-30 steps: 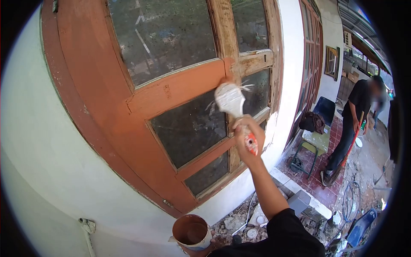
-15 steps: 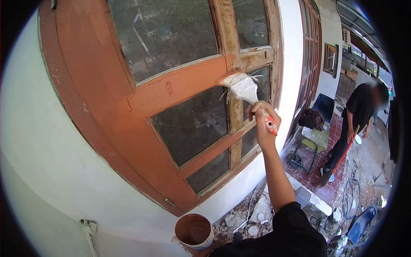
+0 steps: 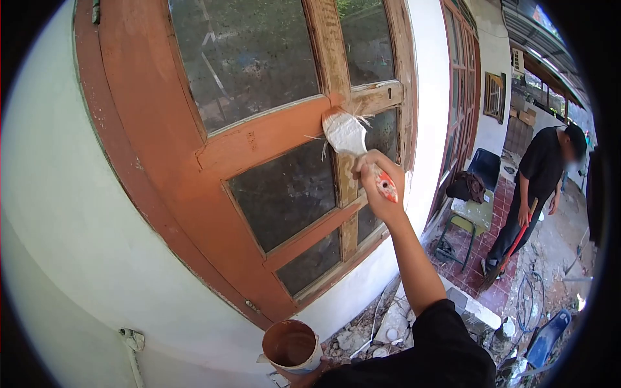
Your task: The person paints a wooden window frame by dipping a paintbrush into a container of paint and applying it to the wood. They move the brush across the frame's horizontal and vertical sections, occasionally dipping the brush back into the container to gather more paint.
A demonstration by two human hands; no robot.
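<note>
We've got our right hand [image 3: 378,187] wrapped tight around the red handle of the paintbrush [image 3: 352,143], bristles pressed against the window frame [image 3: 272,132] right where the painted crossbar meets the bare vertical mullion. Our left hand [image 3: 310,374] is down at the bottom edge of view, fingers curled under the paint can [image 3: 290,346], gripping it from below as far as we can see. For this bit we'd say go easy on pressure: those bristles are splayed and stray hairs stick out sideways, so lighter strokes along the grain should keep paint off the glass panes [image 3: 284,191] either side. Working out from the wet edge of the orange-brown coat probably avoids lap marks too. The brush itself looks pretty crusty, head caked whitish-grey, handle red with pale smears. The frame is half done: left side and crossbars terracotta, the right part raw weathered wood. A person [image 3: 533,187] with a long-handled tool stands well apart on the right.
</note>
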